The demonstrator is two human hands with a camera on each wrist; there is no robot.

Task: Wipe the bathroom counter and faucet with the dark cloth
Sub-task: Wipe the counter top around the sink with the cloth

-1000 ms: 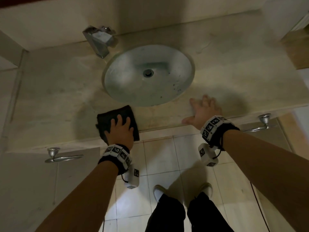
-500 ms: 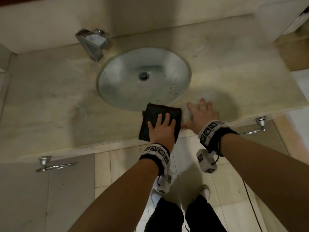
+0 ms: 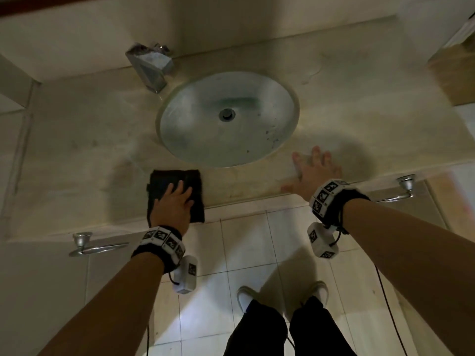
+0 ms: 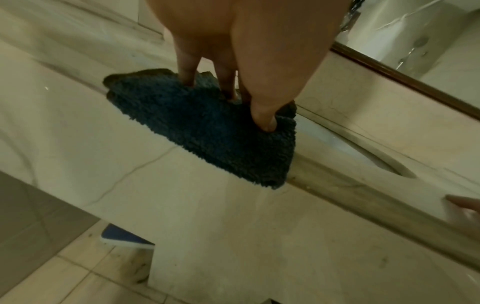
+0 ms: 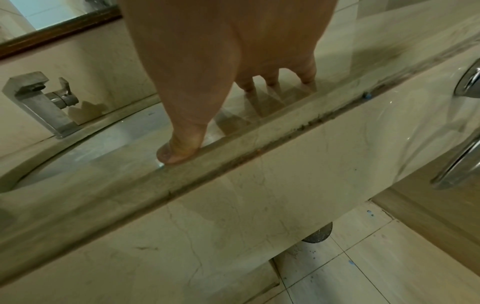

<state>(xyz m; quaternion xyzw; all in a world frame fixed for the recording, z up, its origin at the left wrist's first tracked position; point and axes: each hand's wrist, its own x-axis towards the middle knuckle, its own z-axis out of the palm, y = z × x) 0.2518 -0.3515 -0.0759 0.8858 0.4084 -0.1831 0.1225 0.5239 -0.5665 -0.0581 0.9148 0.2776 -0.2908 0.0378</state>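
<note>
The dark folded cloth (image 3: 177, 186) (image 4: 202, 131) lies on the front strip of the pale marble counter (image 3: 84, 140), just left of the round basin (image 3: 227, 118), its near edge hanging over the counter lip. My left hand (image 3: 174, 205) presses flat on it with straight fingers (image 4: 262, 115). My right hand (image 3: 312, 170) rests flat on the counter right of the basin, fingers spread, thumb (image 5: 179, 148) at the front edge. The square metal faucet (image 3: 150, 66) (image 5: 39, 102) stands at the back left of the basin, far from both hands.
Chrome towel bars (image 3: 95, 246) (image 3: 401, 190) stick out below the counter front on both sides. A mirror edge (image 4: 405, 80) runs along the back wall. My feet (image 3: 246, 296) stand on the tiled floor. A tan surface (image 3: 455, 70) adjoins the counter's right end.
My left hand slid the cloth right along the counter front toward the right hand, then back left to below the basin's left side. The right hand has stayed planted.
</note>
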